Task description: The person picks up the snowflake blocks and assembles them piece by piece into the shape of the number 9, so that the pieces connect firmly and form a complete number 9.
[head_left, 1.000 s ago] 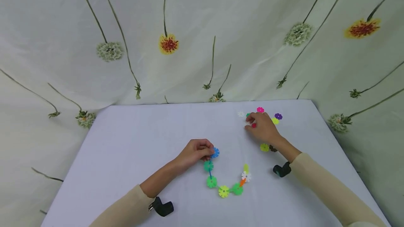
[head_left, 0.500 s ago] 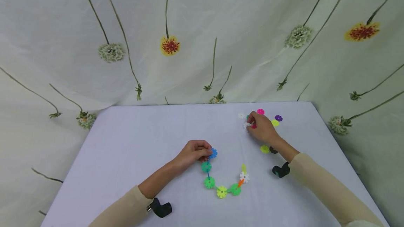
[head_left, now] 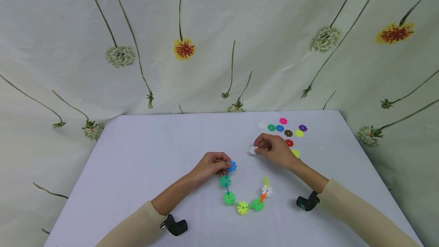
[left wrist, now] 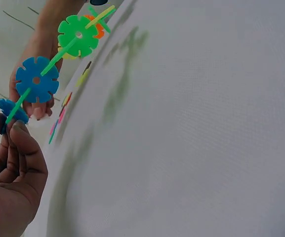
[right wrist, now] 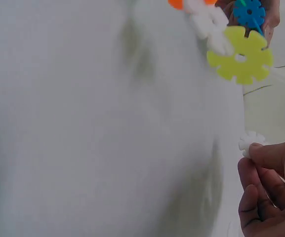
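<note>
My left hand [head_left: 214, 165] pinches a blue notched disc [head_left: 232, 166] at the upper left end of a chain of interlocking flower discs. From there the chain curves down through a teal disc [head_left: 225, 181], a green disc [head_left: 229, 198] and a yellow disc [head_left: 242, 208]. It then rises through another green disc, an orange disc [head_left: 263, 197] and a white disc [head_left: 267, 191] to a yellow-green disc [right wrist: 240, 55] at its free end. My right hand [head_left: 276, 149] holds a loose white disc [head_left: 253, 150] between thumb and fingertips, right of the blue end.
Loose discs lie at the back right of the white table [head_left: 164, 136], among them a pink disc [head_left: 282, 121], a purple disc [head_left: 302, 128], a brown disc [head_left: 288, 133] and a red disc [head_left: 289, 143]. A flower-printed cloth [head_left: 205, 18] hangs behind.
My right hand has picked up a white disc from the loose group and brought it left and nearer, uncovering blue, brown and red discs. My left hand keeps its pinch on the chain.
</note>
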`<state>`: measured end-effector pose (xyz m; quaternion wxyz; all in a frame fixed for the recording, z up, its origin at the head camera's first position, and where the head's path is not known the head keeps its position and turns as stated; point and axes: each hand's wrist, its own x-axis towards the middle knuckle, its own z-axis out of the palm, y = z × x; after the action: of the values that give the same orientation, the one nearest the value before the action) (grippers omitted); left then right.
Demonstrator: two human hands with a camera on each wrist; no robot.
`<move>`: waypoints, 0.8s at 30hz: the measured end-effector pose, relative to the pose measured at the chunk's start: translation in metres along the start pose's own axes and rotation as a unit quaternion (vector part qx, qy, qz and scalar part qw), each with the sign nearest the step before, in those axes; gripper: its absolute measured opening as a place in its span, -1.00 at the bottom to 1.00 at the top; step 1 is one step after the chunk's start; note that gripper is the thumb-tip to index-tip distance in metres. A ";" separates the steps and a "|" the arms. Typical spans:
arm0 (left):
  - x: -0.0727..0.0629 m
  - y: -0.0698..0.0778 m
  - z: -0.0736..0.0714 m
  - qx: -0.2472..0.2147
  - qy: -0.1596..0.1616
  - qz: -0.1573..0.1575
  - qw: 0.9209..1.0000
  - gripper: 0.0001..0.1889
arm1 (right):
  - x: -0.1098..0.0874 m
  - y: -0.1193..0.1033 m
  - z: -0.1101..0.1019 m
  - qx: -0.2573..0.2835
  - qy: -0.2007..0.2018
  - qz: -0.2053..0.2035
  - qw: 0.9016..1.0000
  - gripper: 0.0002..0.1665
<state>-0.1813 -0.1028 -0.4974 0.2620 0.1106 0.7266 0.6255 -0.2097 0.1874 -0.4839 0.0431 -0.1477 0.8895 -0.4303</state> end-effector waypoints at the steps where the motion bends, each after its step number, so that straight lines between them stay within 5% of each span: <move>1: 0.000 0.000 0.000 0.001 0.000 0.000 1.000 -0.79 | -0.001 -0.002 0.001 0.017 -0.010 0.005 1.000 -0.84; 9: 0.000 0.003 0.005 -0.002 0.003 -0.002 1.000 -0.80 | -0.009 -0.012 0.006 0.134 -0.069 0.027 0.988 -0.80; 24: 0.000 0.001 0.009 -0.009 -0.002 0.006 1.000 -0.79 | -0.021 -0.028 0.016 0.142 -0.112 -0.055 0.982 -0.90</move>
<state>-0.1771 -0.0948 -0.4973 0.2610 0.1140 0.7194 0.6335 -0.1800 0.1651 -0.4734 0.1392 -0.2365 0.7990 -0.5350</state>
